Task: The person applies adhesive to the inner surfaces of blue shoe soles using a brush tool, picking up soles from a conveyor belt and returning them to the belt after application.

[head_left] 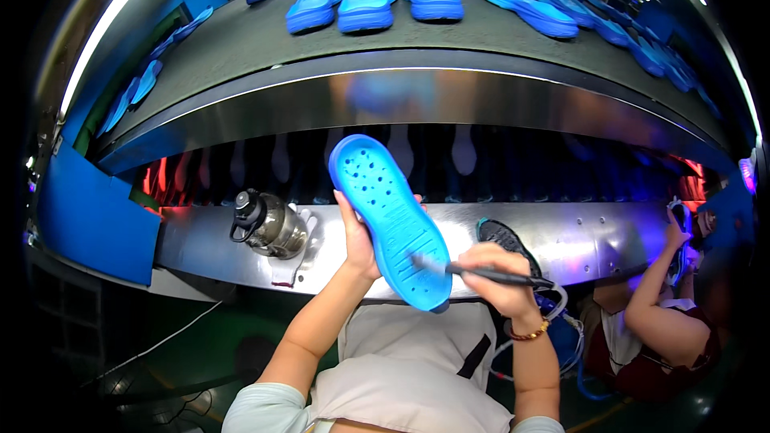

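Note:
A bright blue shoe sole point(393, 208), dotted with small holes in its upper part, is tilted with its inner face toward me. My left hand point(358, 244) grips it by the left edge, fingers behind it and mostly hidden. My right hand point(504, 282) is closed around the black handle of a brush point(513, 277). The brush's pale bristles, blurred by motion, are at the lower part of the sole's inner face. A white tube runs close by the handle's rear end; whether they join I cannot tell. Behind my right hand lies a dark shoe upper point(505, 236).
A steel ledge point(204, 244) crosses in front of me, with a dark-lidded bottle point(281, 228) and white glove-like cloth point(286, 271) on it. Beyond, a conveyor belt point(233, 44) carries several blue soles point(367, 4). At right, another person's arm point(650, 297) holds a shoe part.

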Demonstrator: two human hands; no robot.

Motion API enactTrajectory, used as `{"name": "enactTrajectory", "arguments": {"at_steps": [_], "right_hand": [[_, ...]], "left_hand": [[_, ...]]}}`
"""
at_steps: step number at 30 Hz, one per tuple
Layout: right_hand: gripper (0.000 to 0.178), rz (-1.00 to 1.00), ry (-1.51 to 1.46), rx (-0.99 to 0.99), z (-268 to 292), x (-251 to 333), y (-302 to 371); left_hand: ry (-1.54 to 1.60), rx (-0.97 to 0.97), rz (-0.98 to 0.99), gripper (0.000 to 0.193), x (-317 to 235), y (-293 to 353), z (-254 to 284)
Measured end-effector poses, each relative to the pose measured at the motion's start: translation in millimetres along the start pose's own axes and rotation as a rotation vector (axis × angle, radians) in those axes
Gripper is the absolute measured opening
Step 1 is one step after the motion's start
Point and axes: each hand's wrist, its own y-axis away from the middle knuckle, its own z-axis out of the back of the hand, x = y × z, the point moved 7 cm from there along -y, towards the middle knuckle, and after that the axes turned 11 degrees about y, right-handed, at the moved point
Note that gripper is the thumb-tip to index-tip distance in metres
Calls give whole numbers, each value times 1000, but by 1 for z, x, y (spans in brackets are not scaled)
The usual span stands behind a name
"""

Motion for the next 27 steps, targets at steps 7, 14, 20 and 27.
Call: {"name": "enactTrajectory", "arguments": {"at_steps": [7, 14, 20, 27], "right_hand": [[19, -19, -188, 197, -14, 9, 9], [24, -19, -3, 182, -23, 5, 15], [18, -253, -181, -136, -4, -41, 21], [16, -317, -335, -244, -6, -47, 30]], "left_hand": [[1, 25, -30, 87, -8, 2, -2], [-25, 18, -38, 87, -6, 0, -4], [-33, -131, -42, 86, -2, 1, 16], [-56, -96, -29, 90, 2, -1, -2]]}}
